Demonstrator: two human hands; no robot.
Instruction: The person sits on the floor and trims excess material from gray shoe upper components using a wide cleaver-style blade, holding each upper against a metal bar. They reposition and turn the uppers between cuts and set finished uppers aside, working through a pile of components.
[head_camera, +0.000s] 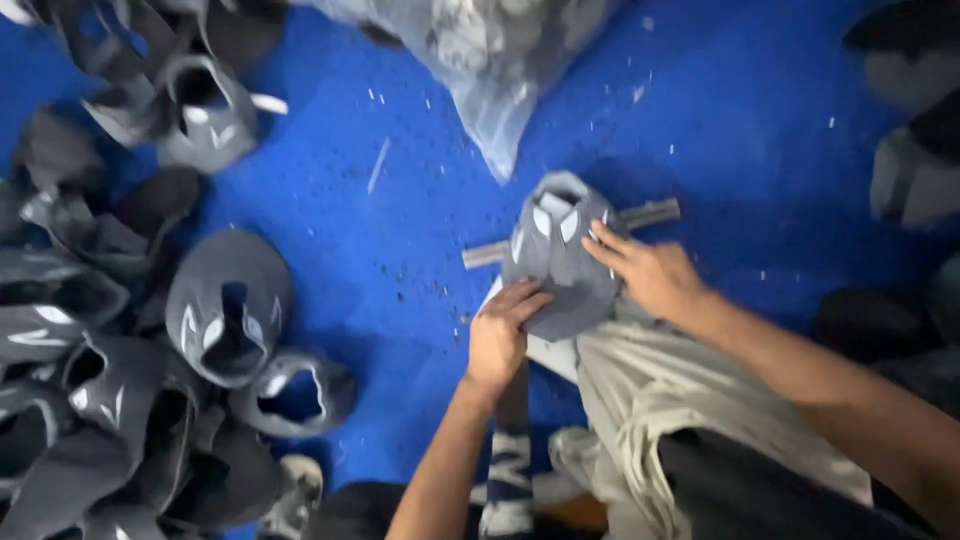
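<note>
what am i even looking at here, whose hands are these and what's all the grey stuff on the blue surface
There is one picture, taken by a camera worn on a person's head and looking down, so the two bare arms coming up from the bottom belong to that person. No machine is involved.

The left hand grips the lower edge of a grey shoe upper, the soft top part of a shoe before it has a sole. The right hand presses flat on its side. The upper sits over a grey bar that sticks out on both sides of it.

All this rests on a blue surface dotted with small scraps. To the left lies a pile of similar grey uppers. At the top is a clear plastic bag with more grey pieces inside. The picture is a little blurred, so finer detail is hard to tell.
</note>
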